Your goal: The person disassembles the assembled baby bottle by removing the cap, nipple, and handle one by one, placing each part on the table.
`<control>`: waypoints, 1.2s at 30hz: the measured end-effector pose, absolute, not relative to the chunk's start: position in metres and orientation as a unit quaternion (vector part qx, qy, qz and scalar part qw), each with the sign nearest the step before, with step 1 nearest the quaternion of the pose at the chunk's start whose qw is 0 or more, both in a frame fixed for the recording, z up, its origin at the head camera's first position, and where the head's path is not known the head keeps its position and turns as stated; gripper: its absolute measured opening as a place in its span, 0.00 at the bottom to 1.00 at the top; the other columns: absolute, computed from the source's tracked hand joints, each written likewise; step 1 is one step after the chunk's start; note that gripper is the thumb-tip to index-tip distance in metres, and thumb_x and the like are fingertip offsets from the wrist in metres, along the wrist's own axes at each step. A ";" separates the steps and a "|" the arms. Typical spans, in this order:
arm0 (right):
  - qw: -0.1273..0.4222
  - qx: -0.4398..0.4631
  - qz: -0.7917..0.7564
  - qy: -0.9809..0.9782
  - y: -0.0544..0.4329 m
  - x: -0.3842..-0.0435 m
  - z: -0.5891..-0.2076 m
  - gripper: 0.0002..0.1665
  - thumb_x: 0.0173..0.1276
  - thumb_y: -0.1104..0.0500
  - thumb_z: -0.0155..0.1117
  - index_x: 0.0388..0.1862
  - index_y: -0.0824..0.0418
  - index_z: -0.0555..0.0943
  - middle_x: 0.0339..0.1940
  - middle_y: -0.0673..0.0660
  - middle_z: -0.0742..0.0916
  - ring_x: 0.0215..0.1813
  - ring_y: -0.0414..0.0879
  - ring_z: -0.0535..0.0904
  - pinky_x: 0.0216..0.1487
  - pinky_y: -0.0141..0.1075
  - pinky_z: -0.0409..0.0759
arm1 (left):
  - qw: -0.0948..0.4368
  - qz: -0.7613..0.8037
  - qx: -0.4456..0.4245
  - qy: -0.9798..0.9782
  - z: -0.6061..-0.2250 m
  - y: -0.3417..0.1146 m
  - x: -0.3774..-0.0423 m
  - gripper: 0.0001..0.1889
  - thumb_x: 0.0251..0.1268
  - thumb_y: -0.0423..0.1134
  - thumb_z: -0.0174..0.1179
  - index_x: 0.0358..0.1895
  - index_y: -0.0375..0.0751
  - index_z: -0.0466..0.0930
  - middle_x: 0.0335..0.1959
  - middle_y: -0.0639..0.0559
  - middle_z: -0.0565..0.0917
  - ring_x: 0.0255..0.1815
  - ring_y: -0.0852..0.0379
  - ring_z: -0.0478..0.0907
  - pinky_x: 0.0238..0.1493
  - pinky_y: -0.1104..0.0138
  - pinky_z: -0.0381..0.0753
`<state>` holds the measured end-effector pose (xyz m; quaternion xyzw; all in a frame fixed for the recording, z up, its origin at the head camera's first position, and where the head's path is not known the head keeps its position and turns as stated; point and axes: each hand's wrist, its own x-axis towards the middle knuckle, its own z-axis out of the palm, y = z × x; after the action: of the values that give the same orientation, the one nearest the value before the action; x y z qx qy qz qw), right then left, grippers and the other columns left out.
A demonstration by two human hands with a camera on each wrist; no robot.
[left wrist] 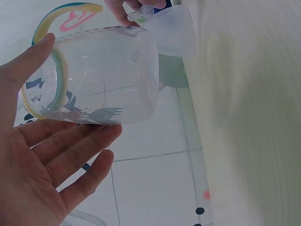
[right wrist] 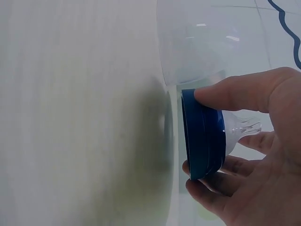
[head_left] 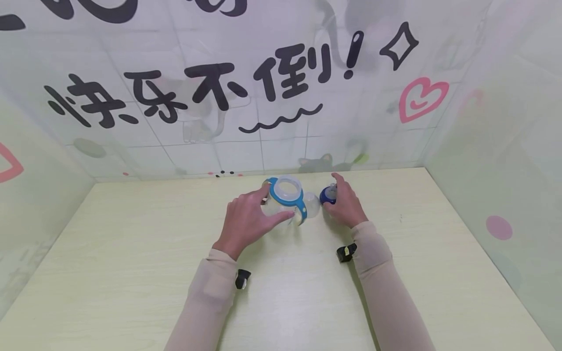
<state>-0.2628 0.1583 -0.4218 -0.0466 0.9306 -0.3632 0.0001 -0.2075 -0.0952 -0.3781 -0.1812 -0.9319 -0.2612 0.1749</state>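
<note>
My left hand (head_left: 247, 217) grips a clear baby bottle (left wrist: 110, 70), thumb on one side and fingers on the other. The bottle is open at the top and is held above the table; a blue handle ring (head_left: 286, 199) with two curved handles sits around its neck. In my right hand (head_left: 348, 204) is a dark blue bottle collar (right wrist: 203, 136) with a clear nipple (right wrist: 244, 126), pinched between thumb and fingers close to the tabletop. Between the hands stands a translucent domed cap (head_left: 312, 204), partly behind the bottle in the head view.
The pale wooden table (head_left: 145, 263) ends at a white back wall (head_left: 210, 156) with printed lettering, just behind the objects. Side walls (head_left: 505, 185) border the table left and right. A black wrist camera (head_left: 347, 252) is strapped on the right sleeve.
</note>
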 end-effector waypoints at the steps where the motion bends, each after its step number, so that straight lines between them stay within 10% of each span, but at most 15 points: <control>1: 0.001 -0.047 -0.365 0.930 0.159 -0.263 -0.422 0.50 0.62 0.67 0.66 0.79 0.63 0.50 0.71 0.73 0.68 0.71 0.68 0.65 0.67 0.60 0.65 | 0.174 -0.261 -0.181 -0.932 -0.378 -0.095 -0.208 0.37 0.49 0.67 0.70 0.51 0.39 0.82 0.32 0.46 0.87 0.30 0.50 0.84 0.26 0.61 0.77; 25: 0.032 -0.047 -0.358 0.932 0.161 -0.265 -0.430 0.50 0.62 0.66 0.67 0.79 0.63 0.51 0.71 0.73 0.67 0.71 0.67 0.65 0.69 0.58 0.65 | 0.171 -0.263 -0.180 -0.933 -0.378 -0.095 -0.208 0.37 0.50 0.68 0.70 0.51 0.38 0.82 0.33 0.44 0.88 0.30 0.49 0.84 0.26 0.61 0.77; 36: -0.068 -0.083 -0.397 0.912 0.155 -0.259 -0.405 0.50 0.63 0.62 0.63 0.79 0.62 0.49 0.72 0.69 0.67 0.71 0.63 0.65 0.68 0.57 0.65 | 0.179 -0.260 -0.182 -0.931 -0.378 -0.096 -0.208 0.36 0.49 0.68 0.69 0.50 0.40 0.82 0.30 0.47 0.87 0.28 0.50 0.82 0.25 0.61 0.76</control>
<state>-0.2587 0.1545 -0.4050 -0.0826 0.9117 -0.3966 -0.0684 -0.2082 -0.0960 -0.3781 -0.1821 -0.9312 -0.2603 0.1790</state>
